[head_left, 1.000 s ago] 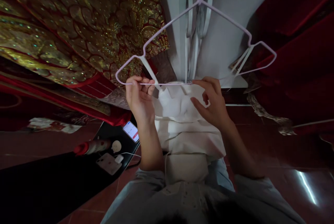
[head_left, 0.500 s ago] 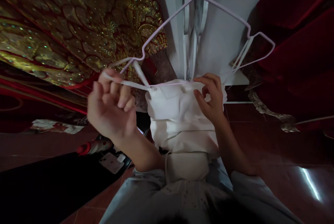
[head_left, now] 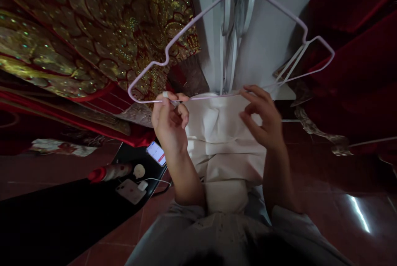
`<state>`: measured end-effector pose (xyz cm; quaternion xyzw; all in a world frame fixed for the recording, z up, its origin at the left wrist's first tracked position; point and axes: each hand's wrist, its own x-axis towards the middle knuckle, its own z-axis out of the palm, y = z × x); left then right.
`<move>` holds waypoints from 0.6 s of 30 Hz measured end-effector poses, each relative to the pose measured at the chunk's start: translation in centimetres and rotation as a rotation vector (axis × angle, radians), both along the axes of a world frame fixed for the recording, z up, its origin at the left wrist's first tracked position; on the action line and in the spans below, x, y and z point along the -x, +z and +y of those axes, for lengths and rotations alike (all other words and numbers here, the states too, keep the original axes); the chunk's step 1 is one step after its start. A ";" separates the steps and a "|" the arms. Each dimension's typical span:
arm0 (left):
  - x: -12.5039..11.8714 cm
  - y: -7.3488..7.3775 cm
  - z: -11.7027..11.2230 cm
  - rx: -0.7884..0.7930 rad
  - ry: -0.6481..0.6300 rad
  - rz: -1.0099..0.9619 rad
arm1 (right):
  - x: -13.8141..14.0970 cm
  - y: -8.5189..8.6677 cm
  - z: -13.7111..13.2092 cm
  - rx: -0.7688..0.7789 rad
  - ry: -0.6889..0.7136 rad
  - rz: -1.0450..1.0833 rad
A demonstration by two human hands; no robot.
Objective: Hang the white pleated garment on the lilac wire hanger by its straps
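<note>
A lavender wire hanger [head_left: 198, 17] spans the upper middle, its lower bar running along the top edge of a white garment [head_left: 225, 129]. My left hand [head_left: 170, 123] is closed at the bar's left part, with a bit of white strap [head_left: 165, 94] at its fingertips. The hanger's left notch carries no strap. At the right notch, another white strap [head_left: 293, 64] is looped over the hanger. My right hand [head_left: 263, 119] is at the garment's upper right, fingers curled at its top edge and the bar, thumb and forefinger brought together in front of the cloth.
Gold-sequined red garments [head_left: 93, 30] hang at the left, and dark red cloth [head_left: 356, 59] at the right. A black surface [head_left: 102, 204] at lower left bears a lit phone [head_left: 156, 153], a second phone [head_left: 130, 191] and a red-capped bottle [head_left: 108, 172].
My left hand has moved right and up to the hanger's bar. The left strap has come off the hanger's left arm. My right hand has shifted slightly right.
</note>
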<state>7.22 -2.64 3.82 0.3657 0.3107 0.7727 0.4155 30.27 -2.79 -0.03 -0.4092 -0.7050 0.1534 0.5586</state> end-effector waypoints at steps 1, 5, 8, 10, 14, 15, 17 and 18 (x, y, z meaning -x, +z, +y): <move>-0.1 0.0 0.1 0.002 -0.008 -0.002 | -1.0 0.2 0.2 -0.042 -0.047 0.065; -0.2 -0.3 0.4 0.022 -0.014 -0.028 | -4.8 1.7 1.7 -0.152 -0.207 0.297; -0.5 -0.4 0.4 0.044 0.010 -0.035 | -5.3 3.7 2.1 0.089 -0.099 0.196; -0.6 -0.4 0.5 0.051 0.027 -0.028 | -4.4 5.1 1.9 0.145 -0.059 0.196; -0.1 -0.2 0.9 0.026 0.011 -0.042 | -2.7 6.6 2.8 -0.031 -0.030 0.318; 0.2 -0.2 1.0 0.030 0.002 -0.044 | -2.9 6.5 3.6 -0.097 -0.065 0.351; 0.6 -0.2 1.2 0.042 -0.011 -0.049 | -4.3 5.8 5.8 -0.237 -0.192 0.413; 0.8 -0.2 1.3 0.039 -0.018 -0.050 | -5.5 5.2 7.0 -0.326 -0.274 0.457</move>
